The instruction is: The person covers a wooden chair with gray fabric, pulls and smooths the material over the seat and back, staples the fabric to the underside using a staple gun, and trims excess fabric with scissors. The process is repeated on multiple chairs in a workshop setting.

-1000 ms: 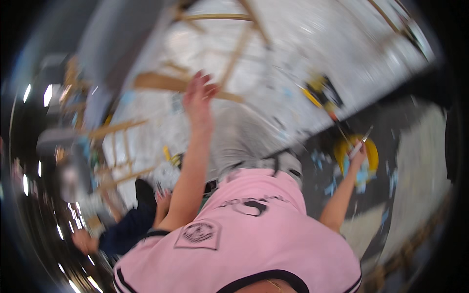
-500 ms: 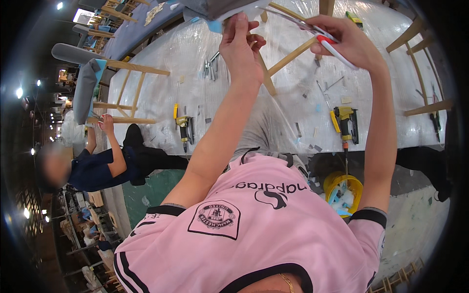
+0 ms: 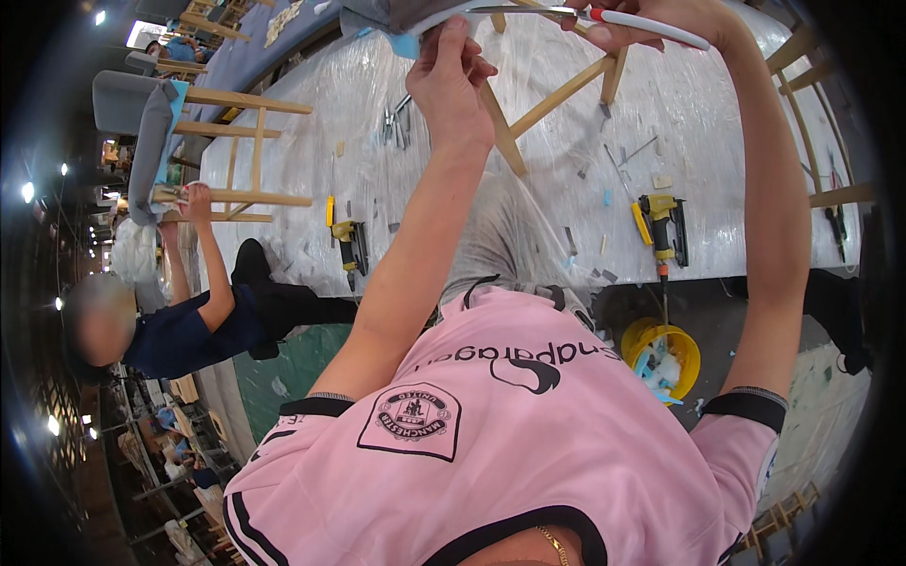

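Observation:
At the top edge, my left hand point(image 3: 455, 90) pinches the edge of the grey upholstery fabric point(image 3: 401, 13), beside a light blue piece of lining point(image 3: 404, 45). This fabric belongs to a wooden chair whose legs point(image 3: 562, 99) stretch over the table. My right hand point(image 3: 661, 21) is closed around scissors point(image 3: 653, 26) with white and red handles. Their blades lie almost level, pointing left, with the tips close to the fabric edge by my left fingers. Whether the blades touch the fabric I cannot tell.
The table point(image 3: 528, 203) is covered in clear plastic film and strewn with scraps. A yellow staple gun point(image 3: 664, 226) lies at the right front, another point(image 3: 351, 243) at the left. Below hangs a yellow bucket point(image 3: 687, 363). At left, a co-worker point(image 3: 189, 330) handles another chair point(image 3: 250, 198).
My right hand has risen, and the scissors have swung from a slant to nearly level, tips toward the fabric. My left hand keeps its pinch. The co-worker's hands have shifted on the other chair.

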